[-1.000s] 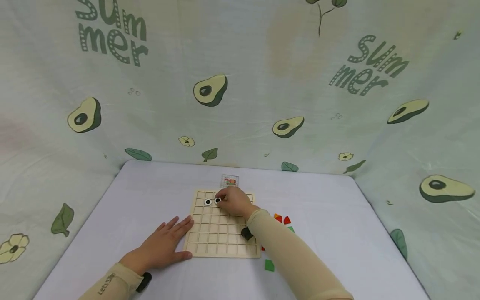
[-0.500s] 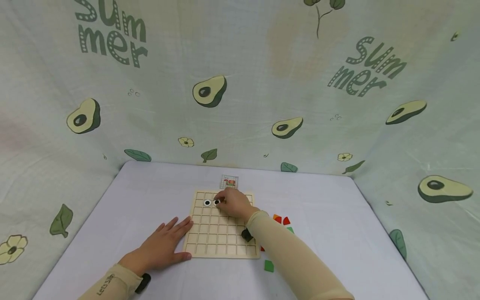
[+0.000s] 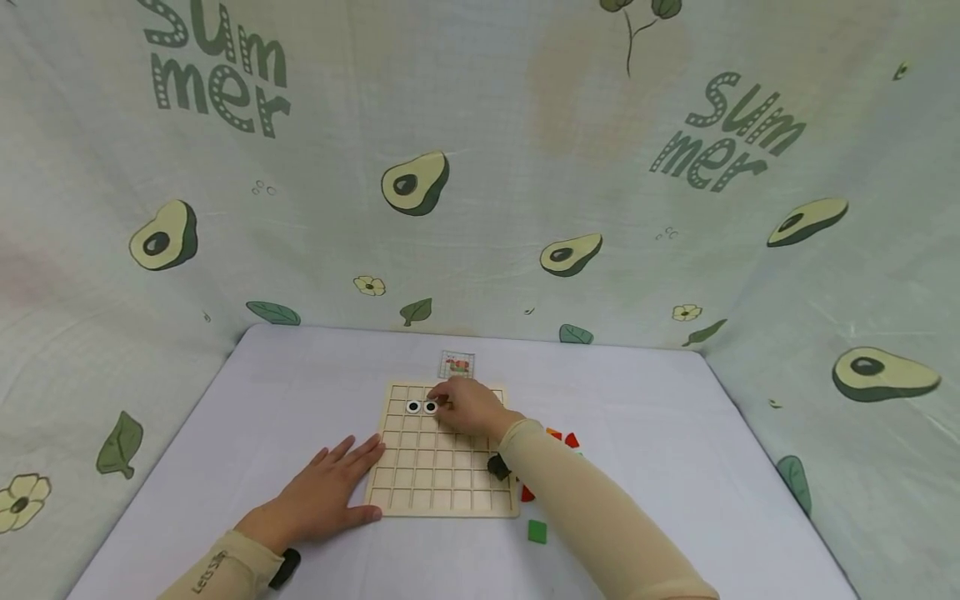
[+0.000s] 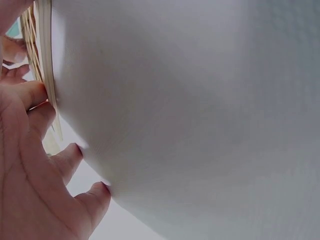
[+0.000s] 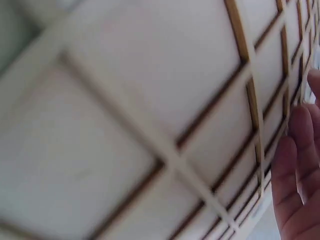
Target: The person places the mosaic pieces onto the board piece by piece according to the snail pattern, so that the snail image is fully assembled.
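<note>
I see a left hand (image 3: 318,498), fingers spread, touching the left edge of a gridded board (image 3: 425,459); a right hand (image 3: 474,407) reaches two eye tiles (image 3: 413,407) near its top, whether pinching I cannot tell.

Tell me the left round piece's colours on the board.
The left round piece is white with a black centre, clearest in the head view.
</note>
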Demonstrator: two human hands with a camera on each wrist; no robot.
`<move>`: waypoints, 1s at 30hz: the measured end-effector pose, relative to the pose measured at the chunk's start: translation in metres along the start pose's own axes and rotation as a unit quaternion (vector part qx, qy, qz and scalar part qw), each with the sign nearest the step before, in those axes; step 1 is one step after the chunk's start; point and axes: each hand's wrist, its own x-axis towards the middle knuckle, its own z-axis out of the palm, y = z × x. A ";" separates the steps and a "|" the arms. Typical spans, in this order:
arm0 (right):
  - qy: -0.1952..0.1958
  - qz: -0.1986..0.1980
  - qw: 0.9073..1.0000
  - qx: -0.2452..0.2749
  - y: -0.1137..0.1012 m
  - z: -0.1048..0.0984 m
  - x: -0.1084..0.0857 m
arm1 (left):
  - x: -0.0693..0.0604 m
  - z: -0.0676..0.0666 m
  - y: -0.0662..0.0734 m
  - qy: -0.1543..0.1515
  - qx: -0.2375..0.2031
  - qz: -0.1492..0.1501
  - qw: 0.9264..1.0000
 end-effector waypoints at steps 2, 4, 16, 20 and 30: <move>-0.008 -0.004 1.000 0.005 0.001 -0.009 -0.005 | 0.000 0.000 0.000 0.002 0.001 0.001 1.000; -0.009 -0.005 1.000 0.007 0.006 -0.018 -0.011 | 0.000 0.000 0.000 0.002 0.003 0.002 1.000; -0.017 0.100 0.994 0.034 0.069 -0.067 -0.093 | 0.000 -0.002 0.001 0.003 0.005 0.001 1.000; -0.018 0.113 0.992 0.052 0.090 -0.065 -0.120 | 0.000 -0.001 0.001 -0.001 0.008 0.002 1.000; 0.000 0.064 0.997 0.032 0.100 -0.059 -0.142 | -0.003 -0.007 0.003 0.005 -0.002 0.001 1.000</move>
